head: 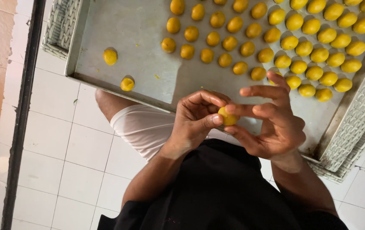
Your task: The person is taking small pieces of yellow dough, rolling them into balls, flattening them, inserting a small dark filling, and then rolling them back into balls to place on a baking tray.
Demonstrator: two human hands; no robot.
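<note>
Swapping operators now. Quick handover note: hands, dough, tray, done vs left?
Left hand: fingertips pinching the yellow dough ball from its left side.
Right hand: thumb and forefinger on the same ball, other fingers spread.
The ball is held above the near edge of the metal baking tray, which rests on a woven white surface over a white tiled floor.
Done: rows of shaped dough balls fill the tray's right part; two loose balls sit apart at left.
Left: the ball in hand is not yet on the tray; the tray's left part is still bare.
</note>
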